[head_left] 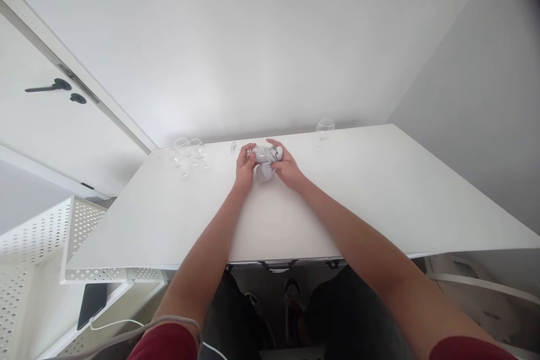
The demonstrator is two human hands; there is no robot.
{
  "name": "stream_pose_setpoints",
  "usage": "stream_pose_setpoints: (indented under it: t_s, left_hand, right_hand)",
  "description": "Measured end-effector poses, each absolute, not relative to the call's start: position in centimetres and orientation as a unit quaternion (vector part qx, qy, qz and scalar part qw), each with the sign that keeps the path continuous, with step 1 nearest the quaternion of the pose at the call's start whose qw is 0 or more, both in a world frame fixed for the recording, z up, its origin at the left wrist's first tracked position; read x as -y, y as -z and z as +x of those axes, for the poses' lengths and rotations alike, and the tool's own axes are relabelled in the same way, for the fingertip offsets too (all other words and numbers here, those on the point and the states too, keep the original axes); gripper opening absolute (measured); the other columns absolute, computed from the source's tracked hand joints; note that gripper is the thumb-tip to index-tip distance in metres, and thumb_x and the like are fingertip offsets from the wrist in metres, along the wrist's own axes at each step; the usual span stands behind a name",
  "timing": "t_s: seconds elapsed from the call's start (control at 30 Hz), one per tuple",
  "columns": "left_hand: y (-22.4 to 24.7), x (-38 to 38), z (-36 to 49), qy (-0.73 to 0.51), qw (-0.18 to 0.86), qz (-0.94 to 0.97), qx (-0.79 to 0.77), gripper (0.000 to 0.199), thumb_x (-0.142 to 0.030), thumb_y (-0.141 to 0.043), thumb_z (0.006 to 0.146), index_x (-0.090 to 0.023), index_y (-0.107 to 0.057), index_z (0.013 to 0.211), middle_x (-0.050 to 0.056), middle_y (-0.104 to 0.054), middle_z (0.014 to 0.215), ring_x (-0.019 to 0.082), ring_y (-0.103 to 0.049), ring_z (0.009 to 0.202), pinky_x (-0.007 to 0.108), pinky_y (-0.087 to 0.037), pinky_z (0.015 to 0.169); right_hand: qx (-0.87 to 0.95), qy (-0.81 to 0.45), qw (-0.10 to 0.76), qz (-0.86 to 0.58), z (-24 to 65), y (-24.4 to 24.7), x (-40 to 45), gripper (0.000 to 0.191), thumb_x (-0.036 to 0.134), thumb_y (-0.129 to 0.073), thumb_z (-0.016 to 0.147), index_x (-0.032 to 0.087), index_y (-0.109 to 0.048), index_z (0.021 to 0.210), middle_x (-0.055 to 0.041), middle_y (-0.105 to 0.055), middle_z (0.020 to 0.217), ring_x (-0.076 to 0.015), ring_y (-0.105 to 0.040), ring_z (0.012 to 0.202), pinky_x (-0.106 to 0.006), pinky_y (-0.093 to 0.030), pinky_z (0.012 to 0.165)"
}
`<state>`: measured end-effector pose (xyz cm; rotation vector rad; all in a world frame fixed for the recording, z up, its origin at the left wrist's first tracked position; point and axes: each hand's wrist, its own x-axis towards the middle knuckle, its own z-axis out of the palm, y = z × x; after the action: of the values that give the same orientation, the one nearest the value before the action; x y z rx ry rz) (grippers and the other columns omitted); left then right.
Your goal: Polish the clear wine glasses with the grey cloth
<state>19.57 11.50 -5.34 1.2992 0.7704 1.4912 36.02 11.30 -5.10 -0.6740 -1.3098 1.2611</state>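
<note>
Over the far part of the white table, my left hand [244,167] is closed around a clear wine glass [234,148]. The glass lies sideways, its foot sticking out to the left and its bowl toward the right. My right hand [290,169] grips a pale grey-white cloth [265,172] at the bowl's rim. Part of the cloth seems to be inside the bowl, and a fold hangs down between both hands. Fingers and cloth hide much of the bowl.
Several clear glasses [196,149] stand grouped at the table's far left. Another wine glass [325,128] stands alone at the back edge, right of my hands. A white wall rises behind the table [363,191]. Perforated white shelving [86,219] holds a dark device [93,304] at lower left.
</note>
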Motion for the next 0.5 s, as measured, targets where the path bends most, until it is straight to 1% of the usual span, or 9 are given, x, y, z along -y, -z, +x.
stream_pose_setpoints:
  t_s: [0.07,0.13,0.17,0.23,0.3,0.33,0.4,0.5]
  left_hand:
    - [5.3,-11.5,19.6,-0.616,0.484,0.528,-0.327,0.033,-0.051,-0.07,0.095,-0.033,-0.065,0.123,0.005,-0.059,0.13,0.021,-0.064,0.109,0.034,-0.057,0.09]
    - [5.2,-11.4,19.7,-0.612,0.474,0.535,-0.338,0.034,-0.05,-0.073,0.093,-0.033,-0.065,0.122,0.005,-0.056,0.137,0.021,-0.063,0.112,0.034,-0.057,0.091]
    - [5.1,-11.4,19.7,-0.608,0.471,0.542,-0.34,0.035,-0.05,-0.074,0.092,-0.033,-0.066,0.122,0.005,-0.056,0.137,0.021,-0.063,0.111,0.034,-0.057,0.092]
    - [5.0,-11.1,19.7,-0.595,0.474,0.556,-0.336,0.035,-0.052,-0.071,0.093,-0.032,-0.066,0.122,0.006,-0.059,0.132,0.021,-0.063,0.107,0.036,-0.058,0.093]
    - [4.8,-11.0,19.8,-0.587,0.482,0.561,-0.328,0.034,-0.055,-0.067,0.096,-0.031,-0.066,0.12,0.007,-0.062,0.126,0.021,-0.064,0.103,0.037,-0.059,0.092]
    - [4.8,-10.9,19.8,-0.588,0.485,0.56,-0.324,0.034,-0.056,-0.066,0.096,-0.03,-0.066,0.118,0.007,-0.062,0.125,0.021,-0.064,0.102,0.037,-0.059,0.091]
    - [4.8,-11.0,19.8,-0.599,0.485,0.546,-0.328,0.033,-0.056,-0.065,0.097,-0.029,-0.066,0.116,0.007,-0.062,0.129,0.022,-0.065,0.106,0.036,-0.059,0.089]
    - [5.0,-11.2,19.9,-0.605,0.478,0.534,-0.348,0.036,-0.055,-0.069,0.095,-0.031,-0.066,0.122,0.007,-0.059,0.139,0.026,-0.063,0.122,0.036,-0.058,0.093]
  right_hand:
    - [0.513,-0.55,0.596,-0.28,36.1,5.1,-11.4,0.09,0.016,-0.06,0.065,0.035,-0.044,0.152,-0.0004,-0.059,0.103,-0.0202,-0.058,0.091,-0.033,-0.053,0.077]
    - [0.53,-0.515,0.601,-0.305,36.3,5.0,-11.2,0.091,0.016,-0.06,0.067,0.037,-0.043,0.154,-0.0011,-0.061,0.106,-0.0207,-0.058,0.093,-0.035,-0.054,0.082]
    - [0.558,-0.493,0.587,-0.32,36.4,4.9,-11.1,0.09,0.015,-0.06,0.068,0.037,-0.045,0.154,-0.0015,-0.063,0.107,-0.0211,-0.058,0.094,-0.036,-0.054,0.085]
    - [0.617,-0.465,0.537,-0.337,36.5,4.7,-10.7,0.089,0.014,-0.059,0.07,0.036,-0.047,0.155,-0.0016,-0.066,0.105,-0.0215,-0.058,0.09,-0.039,-0.053,0.088]
    - [0.636,-0.479,0.506,-0.331,36.4,4.7,-10.6,0.092,0.013,-0.06,0.069,0.036,-0.047,0.157,-0.0014,-0.067,0.102,-0.0209,-0.058,0.087,-0.038,-0.054,0.087]
    - [0.623,-0.499,0.51,-0.321,36.4,4.7,-10.7,0.095,0.013,-0.061,0.067,0.035,-0.046,0.158,-0.0013,-0.067,0.101,-0.0207,-0.058,0.087,-0.036,-0.054,0.085]
    - [0.564,-0.545,0.544,-0.298,36.3,4.9,-11.0,0.1,0.013,-0.063,0.064,0.034,-0.044,0.159,-0.0011,-0.064,0.103,-0.0201,-0.059,0.09,-0.033,-0.054,0.08]
    - [0.477,-0.575,0.598,-0.291,36.5,5.1,-11.6,0.103,0.015,-0.063,0.063,0.037,-0.039,0.16,0.0007,-0.061,0.102,-0.019,-0.061,0.092,-0.03,-0.055,0.077]
